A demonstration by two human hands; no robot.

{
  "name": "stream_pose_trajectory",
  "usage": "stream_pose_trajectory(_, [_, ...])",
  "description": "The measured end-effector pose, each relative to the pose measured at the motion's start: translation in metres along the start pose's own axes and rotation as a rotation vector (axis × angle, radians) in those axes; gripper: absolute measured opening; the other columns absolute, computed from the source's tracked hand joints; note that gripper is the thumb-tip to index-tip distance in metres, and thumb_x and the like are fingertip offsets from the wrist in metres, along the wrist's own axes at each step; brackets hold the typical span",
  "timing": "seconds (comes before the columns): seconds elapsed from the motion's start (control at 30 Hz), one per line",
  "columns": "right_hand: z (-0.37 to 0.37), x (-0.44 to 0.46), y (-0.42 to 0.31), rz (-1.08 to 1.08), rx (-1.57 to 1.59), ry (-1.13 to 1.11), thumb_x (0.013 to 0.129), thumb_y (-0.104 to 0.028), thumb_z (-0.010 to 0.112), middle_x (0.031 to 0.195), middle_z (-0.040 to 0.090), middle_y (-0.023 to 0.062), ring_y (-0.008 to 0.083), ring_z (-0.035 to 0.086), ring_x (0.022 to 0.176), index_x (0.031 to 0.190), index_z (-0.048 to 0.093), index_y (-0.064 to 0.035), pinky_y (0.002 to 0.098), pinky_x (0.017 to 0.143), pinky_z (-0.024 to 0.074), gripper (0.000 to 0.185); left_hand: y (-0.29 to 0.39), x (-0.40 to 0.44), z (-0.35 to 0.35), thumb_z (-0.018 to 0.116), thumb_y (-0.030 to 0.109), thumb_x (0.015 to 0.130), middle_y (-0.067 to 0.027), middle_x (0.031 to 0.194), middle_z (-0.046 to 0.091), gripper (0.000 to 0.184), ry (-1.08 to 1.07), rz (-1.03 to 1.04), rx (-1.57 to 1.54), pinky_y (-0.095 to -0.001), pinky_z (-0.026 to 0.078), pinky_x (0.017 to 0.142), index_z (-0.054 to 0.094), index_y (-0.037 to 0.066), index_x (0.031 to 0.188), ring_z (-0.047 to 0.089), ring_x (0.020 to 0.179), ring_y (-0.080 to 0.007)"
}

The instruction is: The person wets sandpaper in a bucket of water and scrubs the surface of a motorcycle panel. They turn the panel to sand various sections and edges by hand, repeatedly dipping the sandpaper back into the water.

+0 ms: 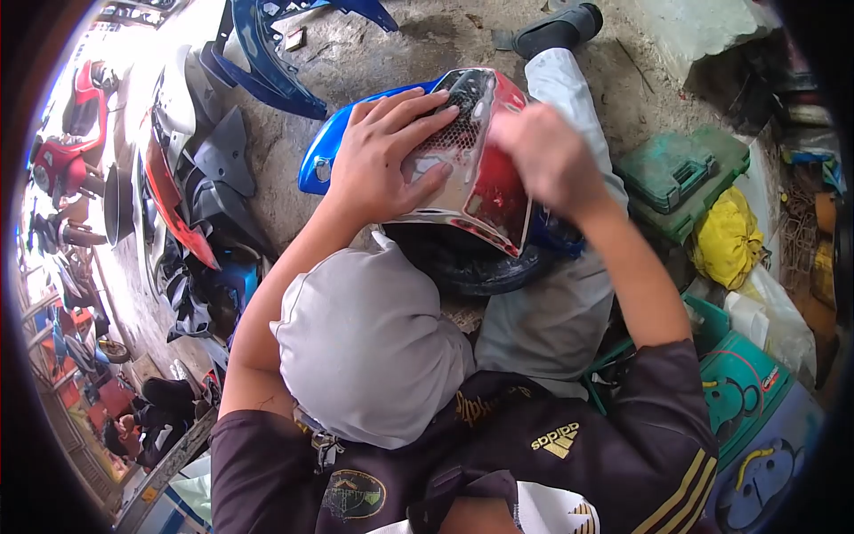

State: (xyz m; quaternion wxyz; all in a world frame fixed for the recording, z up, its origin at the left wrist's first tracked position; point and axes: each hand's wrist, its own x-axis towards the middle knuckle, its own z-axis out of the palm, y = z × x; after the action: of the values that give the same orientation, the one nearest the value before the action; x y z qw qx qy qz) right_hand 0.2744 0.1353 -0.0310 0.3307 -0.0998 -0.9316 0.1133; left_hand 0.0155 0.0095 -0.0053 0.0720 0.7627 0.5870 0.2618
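Observation:
A worn red and whitish panel (503, 182) with a dark mesh-patterned area rests across the person's lap. My left hand (391, 151) lies on the mesh side with its fingers spread, pressing on the surface. Over the red side is my right hand (544, 160), blurred by motion, its fingers curled together; what they hold, if anything, is hidden. Below the panel shows a black rounded part (480, 274). A bright blue glossy piece (325, 160) sticks out behind my left hand.
Dark blue fairings (267, 80) lie on the concrete floor ahead. Grey and orange panels (169, 196) are piled at the left. At the right are a green tool case (680, 178), a yellow bag (729, 236) and a teal box (743, 383).

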Motion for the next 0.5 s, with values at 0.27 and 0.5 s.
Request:
stream_pose_trajectory(0.27, [-0.005, -0.001, -0.019, 0.090, 0.076, 0.000, 0.098, -0.002, 0.068, 0.110, 0.076, 0.0143, 0.0356, 0.069, 0.098, 0.109, 0.076, -0.0020, 0.0462, 0.093, 0.0572, 0.013, -0.003, -0.006, 0.001, 0.082, 0.032, 0.083, -0.0101, 0.150, 0.070, 0.057, 0.035, -0.003, -0.044, -0.0566, 0.042, 0.120, 0.077, 0.014, 0.137, 0.061, 0.145, -0.0348])
stream_pose_trajectory(0.5, [0.024, 0.015, 0.034, 0.292, 0.015, 0.088, 0.094, -0.003, 0.066, 0.109, 0.074, 0.0117, 0.0363, 0.063, 0.094, 0.105, 0.073, -0.0034, 0.0442, 0.086, 0.0526, 0.013, 0.002, 0.005, -0.005, 0.082, 0.036, 0.089, -0.0108, 0.151, 0.069, 0.055, -0.041, -0.063, -0.023, -0.0540, 0.042, 0.122, 0.075, 0.013, 0.138, 0.061, 0.144, -0.0355])
